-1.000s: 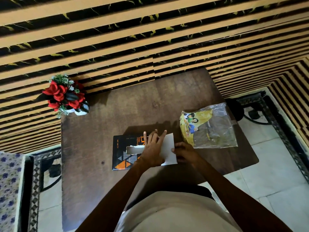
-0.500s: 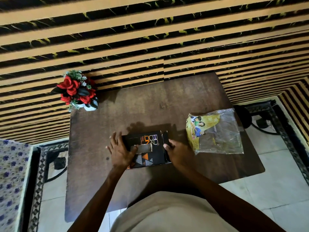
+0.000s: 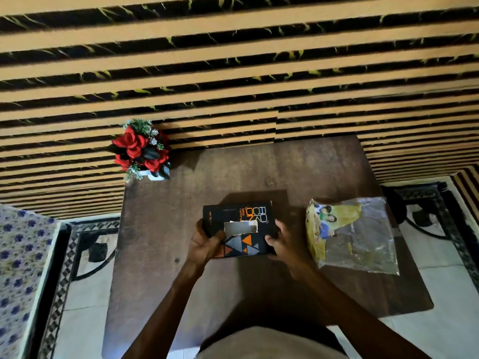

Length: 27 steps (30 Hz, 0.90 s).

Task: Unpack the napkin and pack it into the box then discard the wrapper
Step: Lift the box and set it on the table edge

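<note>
A black box (image 3: 242,218) with orange lettering and grey and orange triangles is held a little above the middle of the brown table (image 3: 166,218). My left hand (image 3: 206,244) grips its left end, thumb beside the torn slot in its top. My right hand (image 3: 285,242) grips its right end. No white napkin shows outside the box; only a pale patch is visible in the slot. The clear and yellow plastic wrapper (image 3: 352,235) lies flat on the table to the right of my right hand.
A small white pot of red artificial flowers (image 3: 141,150) stands at the table's back left corner. A black and tan striped wall (image 3: 233,73) runs behind. A patterned cloth surface (image 3: 18,268) sits at the left, tiled floor at the right.
A second ago my hands pressed white napkin at the box's right end. The napkin has gone out of sight, and both hands now grip the box by its ends and raise it slightly.
</note>
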Available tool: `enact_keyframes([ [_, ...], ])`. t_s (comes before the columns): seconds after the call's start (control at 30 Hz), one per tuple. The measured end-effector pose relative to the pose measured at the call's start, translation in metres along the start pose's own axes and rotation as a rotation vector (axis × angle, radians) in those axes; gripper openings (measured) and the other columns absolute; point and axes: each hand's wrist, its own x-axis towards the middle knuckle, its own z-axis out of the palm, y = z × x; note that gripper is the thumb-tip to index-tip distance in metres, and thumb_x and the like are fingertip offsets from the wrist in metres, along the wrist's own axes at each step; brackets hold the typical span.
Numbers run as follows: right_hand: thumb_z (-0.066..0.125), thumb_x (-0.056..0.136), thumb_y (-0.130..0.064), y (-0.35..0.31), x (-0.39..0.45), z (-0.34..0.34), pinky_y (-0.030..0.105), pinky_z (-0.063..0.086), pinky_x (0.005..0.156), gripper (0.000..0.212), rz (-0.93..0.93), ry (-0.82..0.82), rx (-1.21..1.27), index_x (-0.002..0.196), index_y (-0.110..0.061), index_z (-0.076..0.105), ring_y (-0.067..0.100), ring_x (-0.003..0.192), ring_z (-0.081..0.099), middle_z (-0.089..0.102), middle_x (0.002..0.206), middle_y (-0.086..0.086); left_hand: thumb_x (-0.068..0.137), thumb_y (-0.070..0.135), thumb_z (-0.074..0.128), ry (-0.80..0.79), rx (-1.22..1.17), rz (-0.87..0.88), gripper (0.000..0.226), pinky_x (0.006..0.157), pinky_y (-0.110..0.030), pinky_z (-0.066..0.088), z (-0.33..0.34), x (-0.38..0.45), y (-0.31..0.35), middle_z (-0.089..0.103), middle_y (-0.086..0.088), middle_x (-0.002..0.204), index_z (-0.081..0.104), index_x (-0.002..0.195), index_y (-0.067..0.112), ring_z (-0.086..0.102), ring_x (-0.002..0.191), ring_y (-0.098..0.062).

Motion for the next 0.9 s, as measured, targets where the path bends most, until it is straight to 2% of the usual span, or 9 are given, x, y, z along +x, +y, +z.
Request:
enact_keyframes([
  [0.1, 0.06, 0.09, -0.01, -0.036, 0.031, -0.003, 0.049, 0.059, 0.083, 0.055, -0.061, 0.111, -0.081, 0.139, -0.022, 0.036, 0.02, 0.1, 0.063, 0.057, 0.127, 0.001, 0.088, 0.008, 0.062, -0.035, -0.018, -0.007, 0.044, 0.056, -0.015, 0.056, 0.008, 0.038, 0.036, 0.062, -0.001, 0.112, 0.042, 0.127, 0.017, 0.07, 0.076, -0.001],
  [0.17, 0.061, 0.09, -0.005, -0.067, 0.054, -0.006, 0.047, 0.059, 0.083, 0.058, -0.074, 0.113, -0.045, 0.141, -0.016, 0.036, 0.027, 0.108, 0.061, 0.054, 0.127, 0.003, 0.089, 0.004, 0.059, -0.05, -0.036, 0.02, 0.042, 0.053, -0.012, 0.053, 0.01, 0.067, 0.058, 0.059, 0.008, 0.103, 0.043, 0.124, 0.02, 0.068, 0.068, 0.007],
  [0.27, 0.059, 0.091, -0.002, -0.106, 0.084, -0.01, 0.042, 0.057, 0.081, 0.058, -0.087, 0.1, -0.041, 0.143, -0.014, 0.037, 0.031, 0.116, 0.058, 0.05, 0.139, 0.013, 0.087, 0.003, 0.061, -0.044, -0.047, 0.023, 0.049, 0.054, -0.012, 0.053, 0.008, 0.105, 0.08, 0.061, 0.003, 0.107, 0.043, 0.13, 0.017, 0.069, 0.072, 0.001],
  [0.37, 0.056, 0.093, -0.002, -0.13, 0.112, -0.005, 0.045, 0.056, 0.084, 0.059, -0.044, 0.095, -0.026, 0.145, -0.014, 0.034, 0.036, 0.123, 0.054, 0.046, 0.144, 0.017, 0.087, 0.001, 0.061, -0.036, -0.068, 0.021, 0.049, 0.055, -0.012, 0.053, 0.006, 0.136, 0.092, 0.063, 0.003, 0.105, 0.045, 0.131, 0.017, 0.07, 0.072, 0.0],
  [0.53, 0.054, 0.094, -0.002, -0.157, 0.151, 0.006, 0.038, 0.057, 0.07, 0.055, -0.035, 0.156, -0.052, 0.144, -0.015, 0.036, 0.035, 0.122, 0.055, 0.046, 0.144, 0.015, 0.086, 0.001, 0.061, -0.019, -0.055, -0.003, 0.055, 0.054, -0.012, 0.053, 0.006, 0.179, 0.103, 0.061, 0.001, 0.106, 0.043, 0.134, 0.021, 0.063, 0.083, -0.007],
  [0.7, 0.053, 0.094, -0.002, -0.173, 0.171, 0.006, 0.047, 0.055, 0.089, 0.055, -0.033, 0.166, -0.073, 0.144, -0.016, 0.036, 0.036, 0.125, 0.053, 0.046, 0.144, 0.017, 0.085, -0.006, 0.058, -0.042, -0.027, 0.063, 0.059, 0.06, -0.014, 0.056, 0.007, 0.202, 0.1, 0.055, 0.009, 0.107, 0.039, 0.136, 0.018, 0.06, 0.093, -0.008],
  [0.8, 0.052, 0.095, -0.003, -0.18, 0.179, 0.005, 0.05, 0.055, 0.091, 0.053, -0.025, 0.172, -0.108, 0.144, -0.014, 0.036, 0.037, 0.124, 0.053, 0.046, 0.143, 0.019, 0.085, -0.006, 0.058, -0.081, 0.002, 0.066, 0.059, 0.068, -0.023, 0.059, 0.003, 0.215, 0.096, 0.056, -0.001, 0.116, 0.039, 0.136, 0.016, 0.06, 0.101, -0.016],
  [0.9, 0.052, 0.095, -0.005, -0.182, 0.179, 0.004, 0.047, 0.057, 0.087, 0.055, -0.018, 0.164, -0.127, 0.145, -0.017, 0.033, 0.036, 0.121, 0.056, 0.048, 0.141, 0.018, 0.085, -0.005, 0.058, -0.106, 0.035, 0.073, 0.063, 0.07, -0.025, 0.06, -0.001, 0.215, 0.096, 0.052, -0.014, 0.128, 0.036, 0.14, 0.015, 0.061, 0.099, -0.016],
])
